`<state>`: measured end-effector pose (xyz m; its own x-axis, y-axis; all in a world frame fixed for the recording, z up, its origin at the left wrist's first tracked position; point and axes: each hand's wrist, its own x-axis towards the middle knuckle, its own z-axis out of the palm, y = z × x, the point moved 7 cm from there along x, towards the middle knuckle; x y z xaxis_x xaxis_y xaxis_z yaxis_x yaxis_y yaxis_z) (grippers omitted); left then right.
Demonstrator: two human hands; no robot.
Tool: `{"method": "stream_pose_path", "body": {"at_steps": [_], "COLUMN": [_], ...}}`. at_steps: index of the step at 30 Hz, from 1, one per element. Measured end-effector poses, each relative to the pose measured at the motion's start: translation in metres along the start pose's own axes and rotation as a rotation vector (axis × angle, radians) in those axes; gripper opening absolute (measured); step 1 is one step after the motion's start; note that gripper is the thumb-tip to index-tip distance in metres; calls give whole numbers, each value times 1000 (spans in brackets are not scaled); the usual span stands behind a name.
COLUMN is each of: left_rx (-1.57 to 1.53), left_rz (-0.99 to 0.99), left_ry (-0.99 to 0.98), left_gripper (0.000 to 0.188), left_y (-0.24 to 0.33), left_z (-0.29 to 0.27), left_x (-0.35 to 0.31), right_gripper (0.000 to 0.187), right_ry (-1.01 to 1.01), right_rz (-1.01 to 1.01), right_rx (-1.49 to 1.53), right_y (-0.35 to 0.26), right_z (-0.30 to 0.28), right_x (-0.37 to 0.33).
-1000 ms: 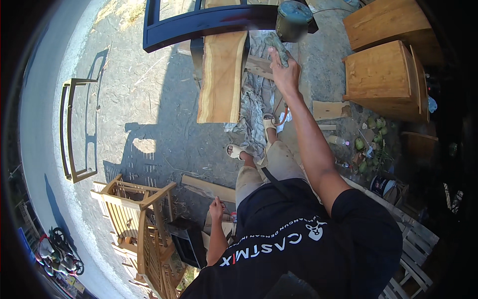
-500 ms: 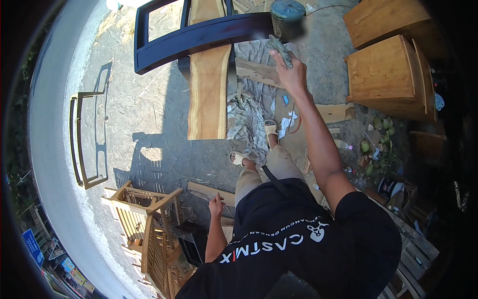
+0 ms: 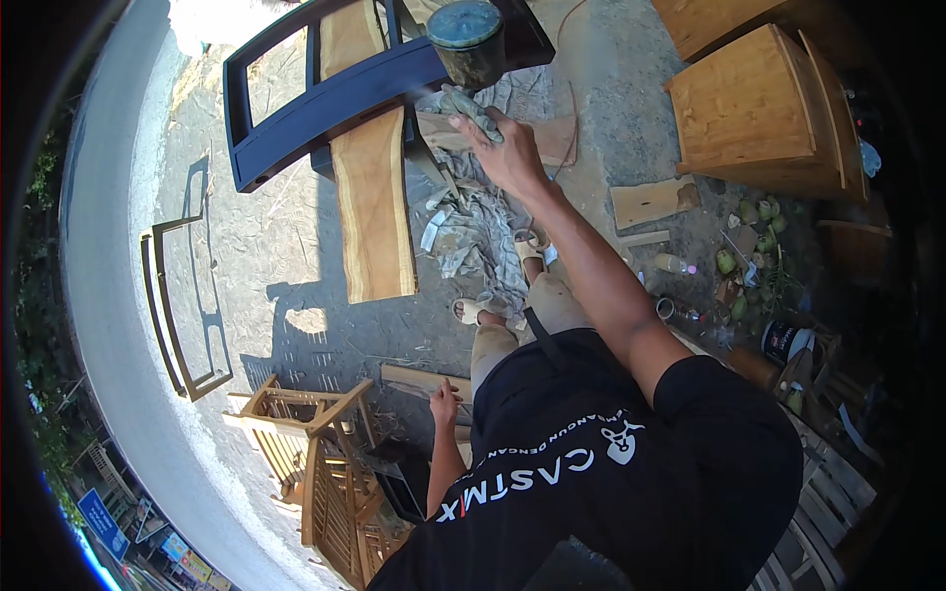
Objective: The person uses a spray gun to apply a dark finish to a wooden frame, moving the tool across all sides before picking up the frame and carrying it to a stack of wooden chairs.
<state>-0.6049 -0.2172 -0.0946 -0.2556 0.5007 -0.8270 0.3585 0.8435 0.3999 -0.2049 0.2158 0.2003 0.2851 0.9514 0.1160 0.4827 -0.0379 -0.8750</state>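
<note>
My right hand [image 3: 505, 156] is wrapped round the handle of a paint-stained spray gun [image 3: 471, 111], its arm stretched forward. The gun's dark cup [image 3: 471, 61] with a blue-green lid covers part of a dark-painted wooden frame [image 3: 335, 108]. Pale mist shows by the nozzle, close to the frame's near rail. Under the frame lies a light wooden slab [image 3: 376, 212] with live edges. My left hand [image 3: 445, 402] hangs low beside my left leg, its fingers curled, with nothing visible in them.
Slatted wooden chairs [image 3: 315, 433] stand at the lower left, and a thin frame [image 3: 163, 315] lies beyond them. A crumpled cloth [image 3: 483, 222] spreads ahead of my feet. Wooden cabinets [image 3: 754, 103] stand at right, near green coconuts [image 3: 754, 266] and a dark bucket [image 3: 786, 340]. A thin hose [image 3: 572, 108] crosses the ground.
My right hand and the spray gun have swept left along the dark frame. The view has shifted too, so the frame and slab appear tilted. My left hand stays low.
</note>
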Motion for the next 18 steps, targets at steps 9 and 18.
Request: {"method": "stream_pose_path", "body": {"at_steps": [9, 18], "left_rx": [145, 197], "left_rz": [61, 98], "left_ry": [-8, -20], "left_gripper": [60, 62], "left_y": [36, 56], "left_z": [-9, -10], "left_x": [12, 21], "right_gripper": [45, 55], "right_ry": [266, 385], "right_rz": [332, 220], "right_rx": [-150, -234], "right_y": [83, 95], "right_z": [-114, -159], "right_x": [-1, 14]}}
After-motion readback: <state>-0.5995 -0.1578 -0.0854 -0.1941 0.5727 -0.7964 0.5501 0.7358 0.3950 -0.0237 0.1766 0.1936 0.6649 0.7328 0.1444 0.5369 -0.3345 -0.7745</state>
